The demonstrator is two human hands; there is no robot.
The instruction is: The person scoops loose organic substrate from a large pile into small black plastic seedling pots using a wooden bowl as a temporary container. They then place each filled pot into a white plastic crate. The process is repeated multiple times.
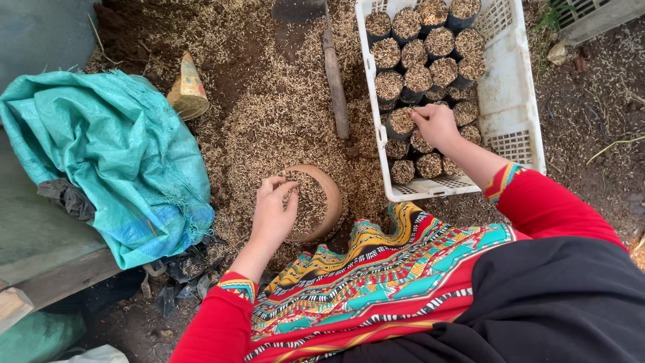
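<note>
My left hand (274, 208) rests with its fingers bent at the rim of a round brown bowl (330, 195) filled with husky soil mix, fingertips in the mix. My right hand (437, 125) reaches into a white plastic crate (514, 101) and pinches the edge of one small black grow bag (402, 121). Several filled black grow bags (416, 50) stand packed in rows in the crate's left part. Whether the left hand holds any mix is hidden.
A heap of husk and soil (282, 101) covers the ground. A wooden tool handle (334, 74) lies across it. A teal woven sack (114, 154) lies left, a small woven cone (188, 91) beside it. My patterned skirt (376, 282) fills the foreground.
</note>
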